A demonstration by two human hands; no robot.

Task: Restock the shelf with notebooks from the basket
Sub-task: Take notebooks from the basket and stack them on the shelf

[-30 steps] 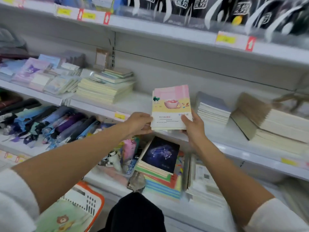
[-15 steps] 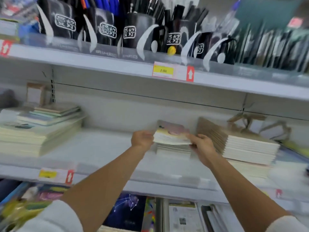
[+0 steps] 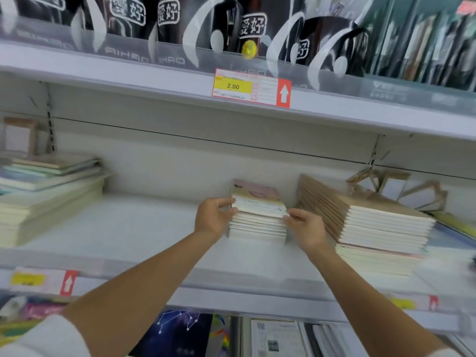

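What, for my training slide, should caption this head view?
Left hand and right hand hold notebooks atop a stack.

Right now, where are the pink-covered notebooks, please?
Head view, centre: pink-covered notebooks on the middle shelf, held by left hand and right hand, beside the brown stack.

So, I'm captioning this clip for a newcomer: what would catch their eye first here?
The left hand and right hand gripping a pile of notebooks from either side, at the middle of the white shelf. Then the red-and-yellow price tag reading 2.00 on the upper shelf edge, below black pen holders.
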